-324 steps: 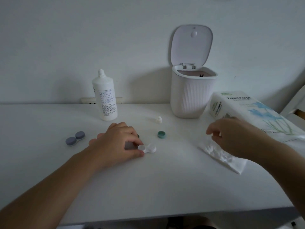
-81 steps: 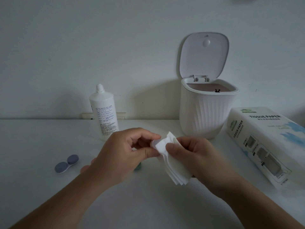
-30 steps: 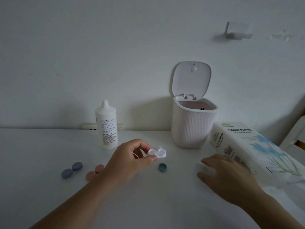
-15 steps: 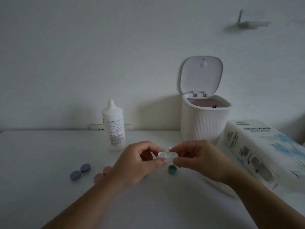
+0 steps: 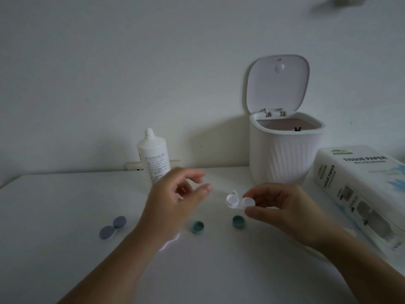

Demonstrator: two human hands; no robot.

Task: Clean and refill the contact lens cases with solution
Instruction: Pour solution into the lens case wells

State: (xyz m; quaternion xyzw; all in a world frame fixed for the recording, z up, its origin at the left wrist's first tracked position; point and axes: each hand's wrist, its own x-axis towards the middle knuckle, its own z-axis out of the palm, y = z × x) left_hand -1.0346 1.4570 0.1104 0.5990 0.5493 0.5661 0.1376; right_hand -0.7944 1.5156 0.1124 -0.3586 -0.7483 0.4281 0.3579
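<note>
My right hand [image 5: 278, 207] pinches the right cup of an uncapped white lens case [image 5: 233, 200], held just above the table. My left hand [image 5: 175, 200] hovers a little to its left with fingers loosely spread, holding nothing. Two green caps lie on the table below: one [image 5: 197, 227] by my left wrist, the other [image 5: 238, 221] under the case. A second lens case [image 5: 112, 227] with grey-blue caps lies at the left. The white solution bottle [image 5: 153, 157] stands uncapped behind my left hand.
A white ribbed bin [image 5: 282, 154] with its lid up stands at the back right. A tissue paper pack [image 5: 361, 194] lies along the right edge. The white table [image 5: 54, 205] meets the wall at the back.
My left hand has let go of the white case and drawn back to the left. My right hand now holds the case alone, slightly further right.
</note>
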